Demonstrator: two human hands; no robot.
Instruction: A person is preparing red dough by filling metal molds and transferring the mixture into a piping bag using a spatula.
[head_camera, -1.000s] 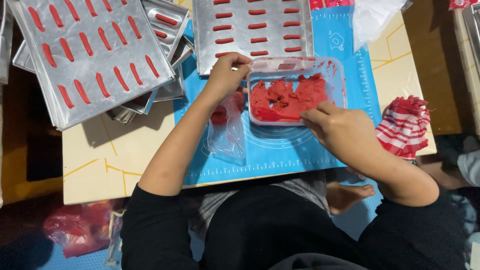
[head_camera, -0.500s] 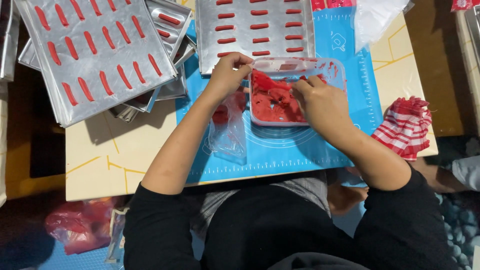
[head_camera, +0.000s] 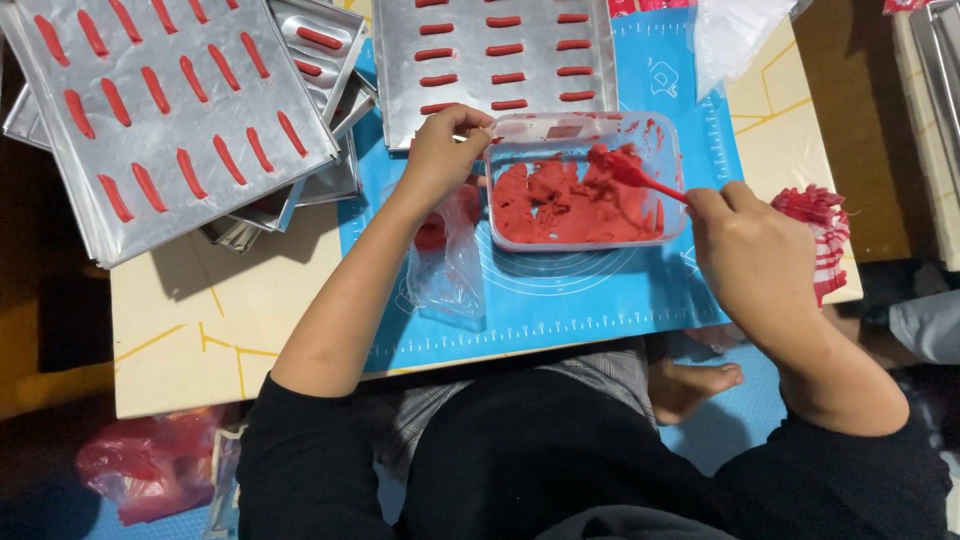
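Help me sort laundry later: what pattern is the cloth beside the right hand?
The cloth is red-and-white striped, seen in the head view beside the right hand.

Left hand (head_camera: 445, 150) grips the clear tub (head_camera: 585, 180) of red paste by its left rim, right hand (head_camera: 750, 245) pokes a red spatula (head_camera: 635, 175) into it, all on the blue mat (head_camera: 560, 295).

Open room lies on the near strip of the blue mat (head_camera: 600, 300) and the bare bench (head_camera: 200, 340) to the near left. Far off, the way is shut by the foil tray (head_camera: 500, 50) and the stacked trays (head_camera: 170, 110) on the left. The clear tub (head_camera: 585, 180) fills the middle, a plastic bag (head_camera: 450, 270) crowding its left side and a striped cloth (head_camera: 825, 240) the right edge.
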